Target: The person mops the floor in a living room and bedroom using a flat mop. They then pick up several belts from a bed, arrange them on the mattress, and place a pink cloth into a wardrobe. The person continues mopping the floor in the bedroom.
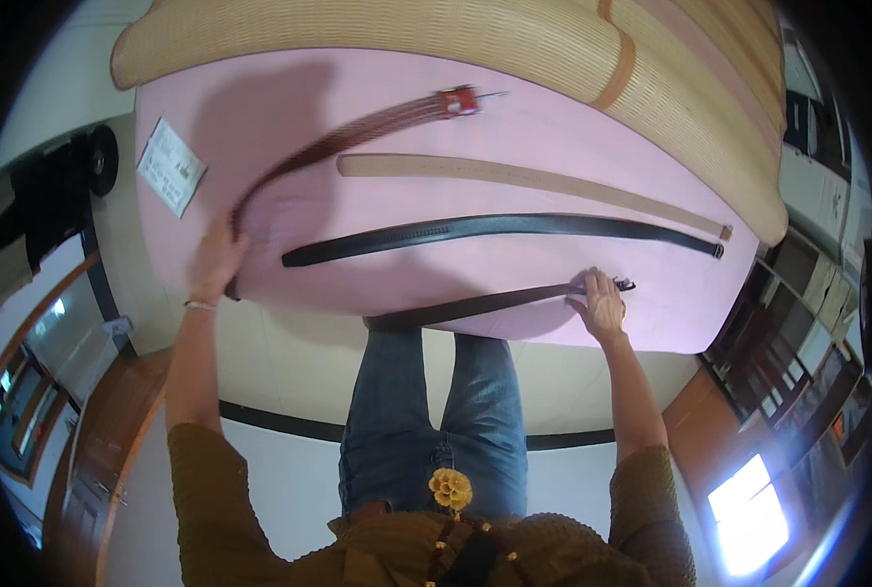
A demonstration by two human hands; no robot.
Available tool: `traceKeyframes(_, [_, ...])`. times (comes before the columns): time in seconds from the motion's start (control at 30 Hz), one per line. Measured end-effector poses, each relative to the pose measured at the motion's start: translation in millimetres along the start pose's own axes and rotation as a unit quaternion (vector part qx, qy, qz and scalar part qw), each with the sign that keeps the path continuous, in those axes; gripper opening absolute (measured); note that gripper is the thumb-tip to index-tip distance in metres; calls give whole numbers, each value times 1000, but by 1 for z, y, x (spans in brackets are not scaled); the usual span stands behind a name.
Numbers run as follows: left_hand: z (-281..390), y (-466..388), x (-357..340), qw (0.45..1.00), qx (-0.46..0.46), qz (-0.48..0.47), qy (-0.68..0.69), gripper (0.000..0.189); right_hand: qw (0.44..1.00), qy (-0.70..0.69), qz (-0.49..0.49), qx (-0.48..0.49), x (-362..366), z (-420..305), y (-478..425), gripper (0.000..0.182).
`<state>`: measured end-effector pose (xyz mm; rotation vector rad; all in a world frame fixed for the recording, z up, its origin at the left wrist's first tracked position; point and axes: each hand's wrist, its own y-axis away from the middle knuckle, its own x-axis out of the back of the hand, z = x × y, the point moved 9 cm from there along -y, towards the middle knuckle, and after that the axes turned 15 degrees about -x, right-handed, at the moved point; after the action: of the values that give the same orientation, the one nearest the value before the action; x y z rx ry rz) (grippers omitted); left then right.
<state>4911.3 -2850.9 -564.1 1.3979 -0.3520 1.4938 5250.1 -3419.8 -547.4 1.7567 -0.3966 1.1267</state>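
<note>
My left hand (218, 257) grips a dark brown belt (318, 143) near one end; the belt curves up and right to a blurred end with a red tag (458, 101). My right hand (601, 304) rests on another dark belt (472, 304), close to its buckle (625, 285), fingers spread about it; whether it grips is unclear. That belt's other end reaches the near edge of the pink sheet. Between my hands and farther off lie a black belt (502, 224) and a beige belt (538, 180), roughly side by side.
The pink sheet (670, 308) covers a bed-like surface. A rolled woven mat (377, 29) lies along its far side. A white printed packet (172, 167) is at the left. A black fan-like object (102, 160) stands beyond the left edge, a wooden shelf rack (780, 323) beyond the right.
</note>
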Motion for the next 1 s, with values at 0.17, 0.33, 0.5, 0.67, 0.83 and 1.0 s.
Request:
traceKeyframes(0.17, [-78, 6, 96, 986, 33, 109, 125, 45, 995, 4, -72, -66, 9, 4, -17, 74])
traceKeyframes(0.33, [-51, -9, 98, 990, -30, 129, 54, 37, 981, -105, 132, -100, 54, 11, -48, 40])
traceKeyframes(0.5, [-12, -89, 98, 953, -80, 292, 4, 36, 950, -205, 81, -222, 12, 6, -80, 30])
traceKeyframes(0.67, [118, -125, 94, 891, -187, 358, -209, 49, 966, -146, 152, -149, 7, -43, -91, 19])
traceKeyframes(0.83, [222, -41, -17, 962, -263, 43, -59, 72, 952, -223, 125, -168, 21, -40, -74, 38])
traceKeyframes(1.0, [200, -38, -49, 936, -348, 46, -27, 46, 977, -133, 161, -50, 51, -64, -74, 49])
